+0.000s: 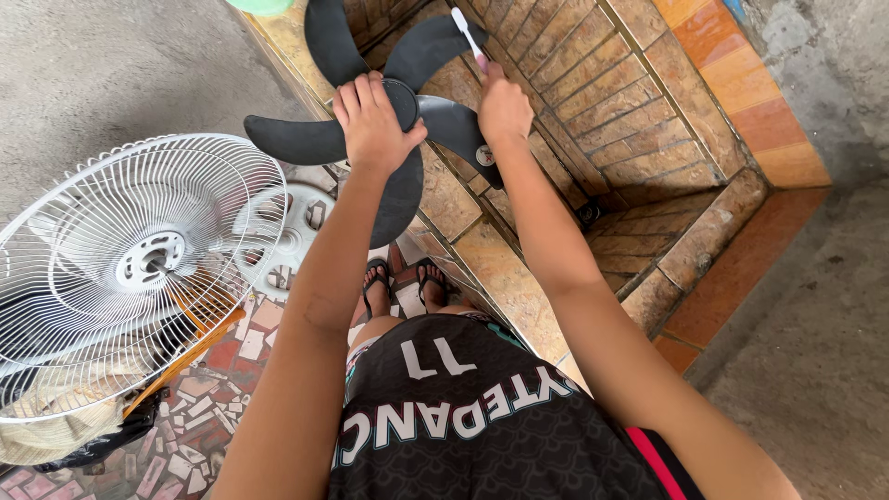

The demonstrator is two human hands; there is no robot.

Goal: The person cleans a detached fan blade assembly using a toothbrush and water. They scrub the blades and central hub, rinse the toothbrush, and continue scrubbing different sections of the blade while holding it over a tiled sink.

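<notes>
A small round sticker (484, 155), pale with a red mark, is sitting on one blade of the black plastic five-bladed fan propeller (407, 185), just below the right hand (503, 109). The left hand (373, 123) is lying across the propeller's round hub, fingers (356, 95) spread and pressing it over the tan tiled basin edge (505, 278), while the right hand's fingers are clenching around a white toothbrush with a pink grip (466, 32) whose head is touching an upper blade. To the left, a white wire fan guard (120, 268) is lying on the mosaic floor (213, 407).
</notes>
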